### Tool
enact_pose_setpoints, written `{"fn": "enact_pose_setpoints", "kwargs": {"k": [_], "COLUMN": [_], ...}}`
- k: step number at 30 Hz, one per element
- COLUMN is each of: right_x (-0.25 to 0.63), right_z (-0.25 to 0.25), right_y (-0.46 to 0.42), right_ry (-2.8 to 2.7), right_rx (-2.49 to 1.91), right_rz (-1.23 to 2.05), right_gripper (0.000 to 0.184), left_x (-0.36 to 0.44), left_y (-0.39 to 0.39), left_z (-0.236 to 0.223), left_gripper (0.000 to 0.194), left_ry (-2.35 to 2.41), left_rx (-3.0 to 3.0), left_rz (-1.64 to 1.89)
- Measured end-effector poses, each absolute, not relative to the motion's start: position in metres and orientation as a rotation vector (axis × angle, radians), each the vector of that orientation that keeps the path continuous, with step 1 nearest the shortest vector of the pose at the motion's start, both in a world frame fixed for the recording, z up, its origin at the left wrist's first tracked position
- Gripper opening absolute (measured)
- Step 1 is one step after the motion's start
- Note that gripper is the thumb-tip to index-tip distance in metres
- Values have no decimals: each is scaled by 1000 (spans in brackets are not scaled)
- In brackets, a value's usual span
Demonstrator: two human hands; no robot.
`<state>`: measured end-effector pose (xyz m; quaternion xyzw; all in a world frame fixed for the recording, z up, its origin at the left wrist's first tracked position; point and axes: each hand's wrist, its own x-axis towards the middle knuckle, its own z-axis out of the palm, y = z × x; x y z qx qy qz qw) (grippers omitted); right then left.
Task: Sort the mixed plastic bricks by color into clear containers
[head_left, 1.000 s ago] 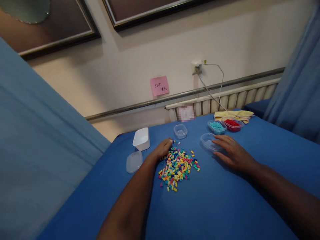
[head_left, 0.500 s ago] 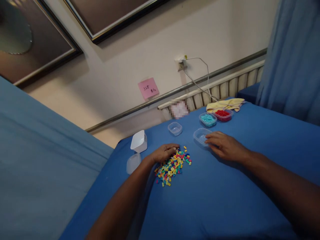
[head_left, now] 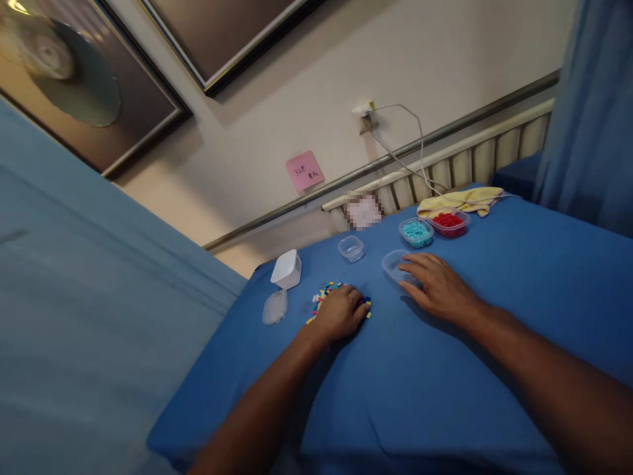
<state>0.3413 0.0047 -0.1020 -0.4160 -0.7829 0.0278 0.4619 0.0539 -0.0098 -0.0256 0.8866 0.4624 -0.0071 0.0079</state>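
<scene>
My left hand (head_left: 342, 311) lies cupped over a pile of small coloured bricks (head_left: 326, 290), its fingers bent downward and partly hidden. Yellow, white, blue and pink pieces show past its far side and by its fingertips. Over to the right, my right hand (head_left: 438, 285) is open, thumb and fingers apart, at the near right side of a clear plastic container (head_left: 393, 262). The fingers overlap its rim; whether they press on it I cannot tell. Nothing shows inside the visible part of that container.
Behind stand a small clear container (head_left: 351, 249), a tub of turquoise pieces (head_left: 417, 231) and a tub of red pieces (head_left: 449, 222) by a yellow cloth (head_left: 459, 200). At left are a white box (head_left: 287, 269) and a clear lid (head_left: 275, 307). A cable (head_left: 421, 138) runs from the wall.
My left hand has swept from the pile's far left side across to its near side, and the spread pile is now bunched farther back. My right hand stays by the clear container. The view has shifted.
</scene>
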Motion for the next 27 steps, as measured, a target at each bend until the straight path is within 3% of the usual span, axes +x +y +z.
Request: {"fn": "enact_pose_setpoints", "kwargs": {"k": [4,8,15,22,27], "right_x": [337,333,333,333,335], "right_z": [-101,-95,-103,-124,-123], "right_y": [3,-2,-4,0,1], "right_ry": [-1886,-1851,-1852,-1826,-1871], "right_rx": [-969,-917,-981,-1134,-1050], "right_rz": [69,110,97,175,191], "right_gripper": [33,30,31,56,47], "left_x": [35,17,14,23,45], "left_y": [-32,-42,-23,-9,-22], "left_z": [-26,-39,-56,-58,-54], "left_gripper": [44,58,74,73,74], "left_ry": [1490,1693,1853,1936,1815], "left_rx": [2760,2607,2415,2393,2506], "left_rz": [124,241,156,58,-13]}}
